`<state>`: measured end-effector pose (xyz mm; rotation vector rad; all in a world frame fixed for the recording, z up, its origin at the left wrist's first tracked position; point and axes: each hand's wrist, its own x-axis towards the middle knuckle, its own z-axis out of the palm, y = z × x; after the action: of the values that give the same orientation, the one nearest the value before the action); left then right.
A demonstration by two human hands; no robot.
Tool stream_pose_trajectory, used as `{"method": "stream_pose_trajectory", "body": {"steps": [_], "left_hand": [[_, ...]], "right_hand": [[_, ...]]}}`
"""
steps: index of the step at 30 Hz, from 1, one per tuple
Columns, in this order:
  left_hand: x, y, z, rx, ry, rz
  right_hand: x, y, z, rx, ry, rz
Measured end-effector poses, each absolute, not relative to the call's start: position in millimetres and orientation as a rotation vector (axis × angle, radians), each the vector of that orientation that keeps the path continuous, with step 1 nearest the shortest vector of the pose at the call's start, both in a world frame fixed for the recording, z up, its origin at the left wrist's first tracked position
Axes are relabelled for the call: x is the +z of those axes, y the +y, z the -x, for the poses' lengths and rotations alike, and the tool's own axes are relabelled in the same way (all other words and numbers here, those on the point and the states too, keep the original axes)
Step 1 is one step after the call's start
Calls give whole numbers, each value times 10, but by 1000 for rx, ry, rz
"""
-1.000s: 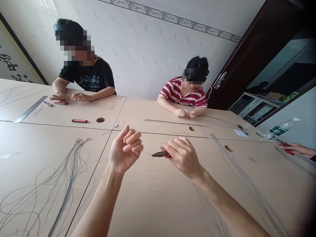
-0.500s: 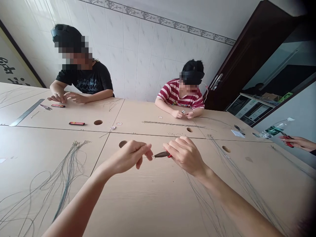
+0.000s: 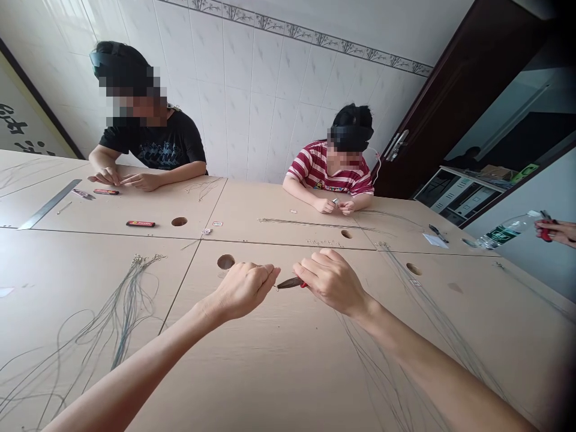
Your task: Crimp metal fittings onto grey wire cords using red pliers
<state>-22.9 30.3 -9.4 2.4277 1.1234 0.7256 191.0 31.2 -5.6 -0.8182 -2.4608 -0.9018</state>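
Note:
In my right hand (image 3: 333, 282) is a pair of red-handled pliers (image 3: 290, 282), its dark jaws pointing left. A tiny piece shows at the jaw tips, too small to name. Just left of the tips, my left hand (image 3: 247, 288) is closed with thumb and fingers pinched together. What it pinches, if anything, is hidden. A bundle of thin grey cords (image 3: 130, 300) with small metal ends lies on the table left of my left forearm. More thin cords (image 3: 369, 354) run beneath my right forearm.
Two people sit across the table (image 3: 252, 372). Another person's hand (image 3: 558, 231) holds red-handled pliers at the right, near a plastic bottle (image 3: 508, 231). A steel ruler (image 3: 51, 204), a red-and-black box cutter or lighter-like object (image 3: 140, 224) and round table holes (image 3: 225, 261) are in view.
My left fingers have closed from a loose, spread pose into a pinch by the plier tips. The pliers have shifted slightly left. The co-worker's hand at the right has moved up and right.

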Motion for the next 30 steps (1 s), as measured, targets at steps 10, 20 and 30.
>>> {"method": "stream_pose_trajectory", "body": {"steps": [10,20,30], "left_hand": [[-186,321,267,652,1078,-2464],[-193,313,279,617,1077,-2445],[-189,296,258,619,1055,-2430]], "right_hand": [[-122,337,-1911,-898,-2447,754],[-137,338,-1919,-872,-2457,736],[-156,324,-1890,-874,-2463,735]]}}
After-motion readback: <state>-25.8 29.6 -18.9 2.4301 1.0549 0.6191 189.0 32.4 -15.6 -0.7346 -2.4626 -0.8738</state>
